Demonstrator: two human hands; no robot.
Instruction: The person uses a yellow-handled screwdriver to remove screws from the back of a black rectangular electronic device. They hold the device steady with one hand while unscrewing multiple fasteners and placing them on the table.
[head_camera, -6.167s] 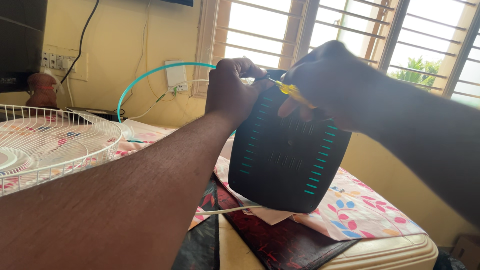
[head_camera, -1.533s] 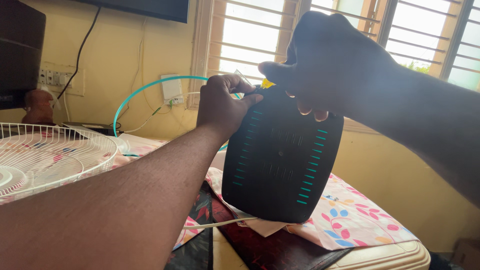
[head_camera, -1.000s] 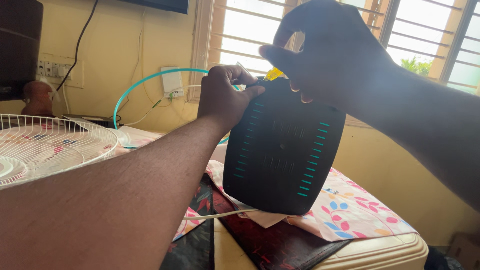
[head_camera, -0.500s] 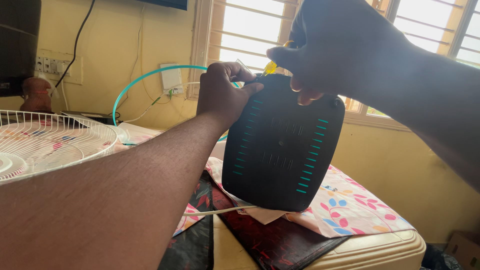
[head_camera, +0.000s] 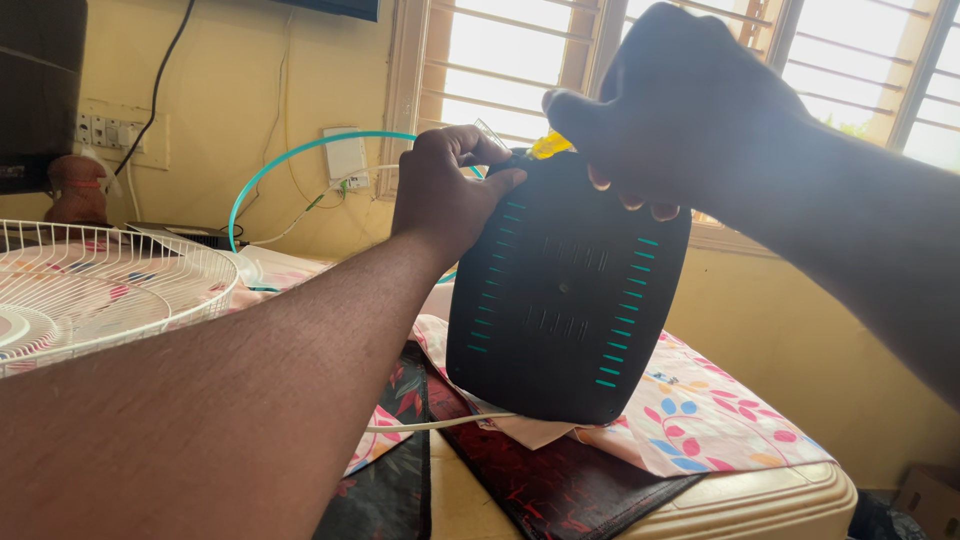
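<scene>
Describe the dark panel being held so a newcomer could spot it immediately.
Look below the louvred window, above the floral cloth. The left hand and right hand grip the top of an upright black rounded panel. Two columns of teal slots set it apart from the white wire fan grille.

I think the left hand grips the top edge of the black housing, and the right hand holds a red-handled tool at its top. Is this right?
Not quite: the tool handle is yellow, not red, as the head view shows. The rest stands: the left hand grips the top edge of the black housing, and the right hand holds the tool at its top.
</scene>
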